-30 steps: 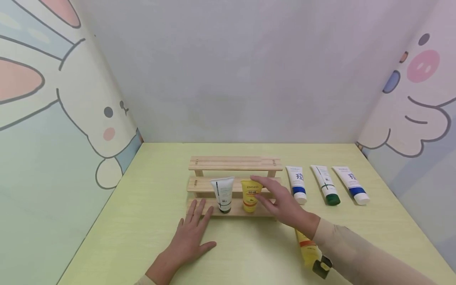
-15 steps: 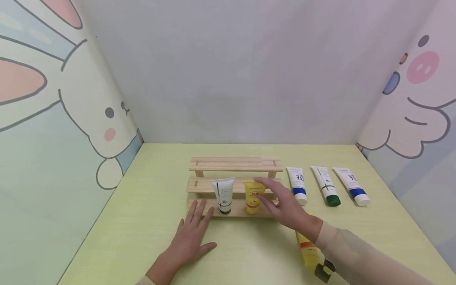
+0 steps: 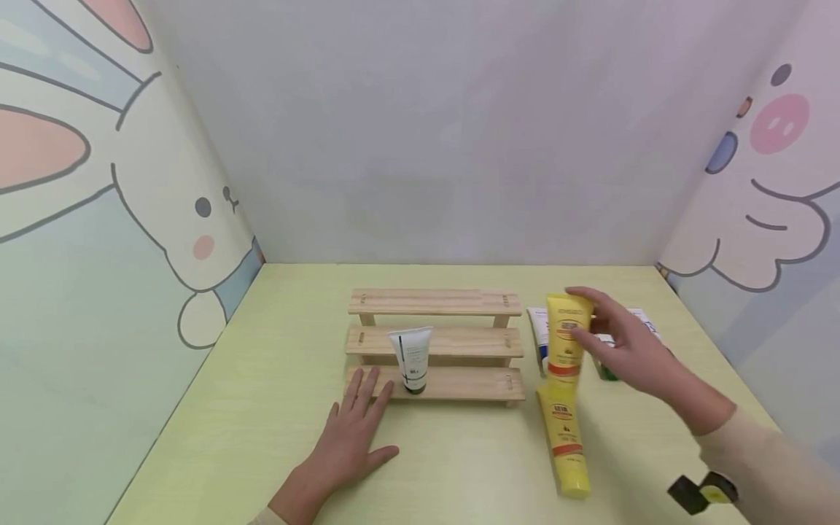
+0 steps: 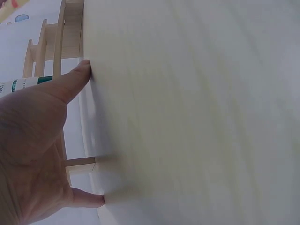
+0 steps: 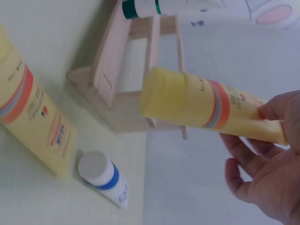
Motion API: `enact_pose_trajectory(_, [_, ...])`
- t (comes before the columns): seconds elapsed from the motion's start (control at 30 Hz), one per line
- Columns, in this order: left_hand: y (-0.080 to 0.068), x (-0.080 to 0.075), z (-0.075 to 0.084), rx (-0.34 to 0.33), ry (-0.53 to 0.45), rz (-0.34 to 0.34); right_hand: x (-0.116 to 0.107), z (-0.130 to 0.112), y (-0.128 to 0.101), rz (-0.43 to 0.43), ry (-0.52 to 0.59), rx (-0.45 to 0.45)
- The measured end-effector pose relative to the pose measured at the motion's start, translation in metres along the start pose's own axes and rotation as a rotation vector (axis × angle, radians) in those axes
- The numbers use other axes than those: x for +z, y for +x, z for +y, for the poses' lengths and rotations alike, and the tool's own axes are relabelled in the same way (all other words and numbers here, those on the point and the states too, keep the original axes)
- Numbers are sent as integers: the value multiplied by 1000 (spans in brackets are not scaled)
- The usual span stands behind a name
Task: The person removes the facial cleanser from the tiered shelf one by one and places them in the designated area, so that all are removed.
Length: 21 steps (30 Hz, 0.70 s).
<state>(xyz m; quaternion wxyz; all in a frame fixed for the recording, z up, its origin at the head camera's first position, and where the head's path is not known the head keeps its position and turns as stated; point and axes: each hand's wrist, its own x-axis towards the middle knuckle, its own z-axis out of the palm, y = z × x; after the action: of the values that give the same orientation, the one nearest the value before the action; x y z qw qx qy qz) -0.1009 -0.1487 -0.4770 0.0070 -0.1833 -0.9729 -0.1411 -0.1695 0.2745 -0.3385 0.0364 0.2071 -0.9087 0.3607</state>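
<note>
Yellow tube [image 3: 563, 339] held upright above the table [image 3: 262, 408], pinched by right hand [image 3: 633, 350] just right of wooden rack [image 3: 434, 343]. Beneath it lies a second yellow tube [image 3: 563, 437]; white tubes behind partly hidden. Left hand [image 3: 348, 437] flat, fingers spread, fingertips at rack's bottom step beside white tube with dark cap [image 3: 410, 357].

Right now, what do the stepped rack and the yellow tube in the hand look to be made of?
The stepped rack looks like pale unfinished wood: visible grain, matte slats. The yellow tube, pinched by the right hand, looks like soft glossy plastic with printed labelling, though the exact plastic cannot be told.
</note>
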Motion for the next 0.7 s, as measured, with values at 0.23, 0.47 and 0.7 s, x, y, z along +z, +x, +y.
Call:
enact_pose_trajectory(0.23, [-1,-1,0,-3,0,-3,-25,52,-27,-233,-9,303])
enact_pose_trajectory(0.47, [-1,0,0,1,4,-4,-10,91,-57,-328,-91,416])
enact_pose_trajectory(0.7, [0,-1,0,-5,-5,-12,2,107,-66,-388,-60,534])
